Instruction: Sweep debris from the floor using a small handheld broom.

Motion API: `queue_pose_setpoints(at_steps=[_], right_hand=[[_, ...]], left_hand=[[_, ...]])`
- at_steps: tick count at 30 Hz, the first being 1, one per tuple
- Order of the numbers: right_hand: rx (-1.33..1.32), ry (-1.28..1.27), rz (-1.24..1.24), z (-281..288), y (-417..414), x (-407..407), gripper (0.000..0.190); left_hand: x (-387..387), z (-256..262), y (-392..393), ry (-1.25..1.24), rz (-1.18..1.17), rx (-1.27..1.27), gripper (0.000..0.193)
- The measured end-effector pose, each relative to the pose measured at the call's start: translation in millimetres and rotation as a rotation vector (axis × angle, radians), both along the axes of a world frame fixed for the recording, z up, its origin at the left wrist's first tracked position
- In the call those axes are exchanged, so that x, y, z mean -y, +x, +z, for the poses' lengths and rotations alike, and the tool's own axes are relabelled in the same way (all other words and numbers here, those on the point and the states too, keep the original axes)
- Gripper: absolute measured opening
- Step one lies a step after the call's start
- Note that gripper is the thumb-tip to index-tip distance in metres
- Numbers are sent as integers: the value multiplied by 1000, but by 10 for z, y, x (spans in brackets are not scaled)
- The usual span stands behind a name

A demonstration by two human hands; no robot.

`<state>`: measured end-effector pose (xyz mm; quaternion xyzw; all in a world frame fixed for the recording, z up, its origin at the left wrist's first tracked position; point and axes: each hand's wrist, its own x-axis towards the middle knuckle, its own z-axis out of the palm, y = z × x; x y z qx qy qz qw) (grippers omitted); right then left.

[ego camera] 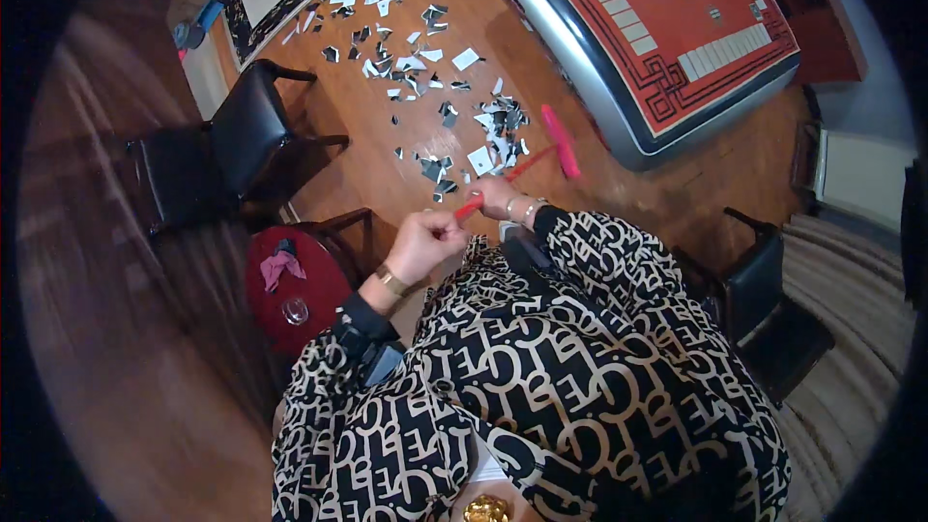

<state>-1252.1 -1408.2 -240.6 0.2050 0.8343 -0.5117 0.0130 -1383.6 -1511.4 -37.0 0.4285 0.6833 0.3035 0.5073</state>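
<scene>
A broom [535, 162] with a red handle and a bright pink head reaches out over the wooden floor, its head resting to the right of a pile of torn paper [500, 132]. My left hand [429, 241] is wrapped around the upper end of the handle, close to my body. Lower down the same handle, my right hand [494, 197] grips it. Torn scraps [410, 63], white on some faces and black on others, lie scattered across the floor beyond the pile. Part of the handle is hidden within my fingers.
A mahjong table [638, 80] with a red top and rows of white tiles stands at upper right. Black chairs [254, 132] are at left, another chair [768, 312] at right. A round red table [319, 277] holds a pink cloth [281, 268] and a glass dish [295, 312].
</scene>
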Motion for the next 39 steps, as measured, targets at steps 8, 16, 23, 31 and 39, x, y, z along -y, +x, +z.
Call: queue_pose_setpoints(at_steps=[8,16,23,31,39], right_hand=[[-121,-12,-10,412,-482,-149,15],[160,-65,51,185,-18,196,8],[38,-122,1,246,-350,58,8],[-95,-16,-182,651,-484,-86,9],[-94,-210,-157,291,-113,360,6]], left_hand=[[-33,485,-71,118,-29,-69,26],[52,244,-59,-83,63,138,29],[-74,390,-146,22,5,-113,27],[-149,700,-246,92,2,-7,28],[-124,412,-184,-139,46,90,29]])
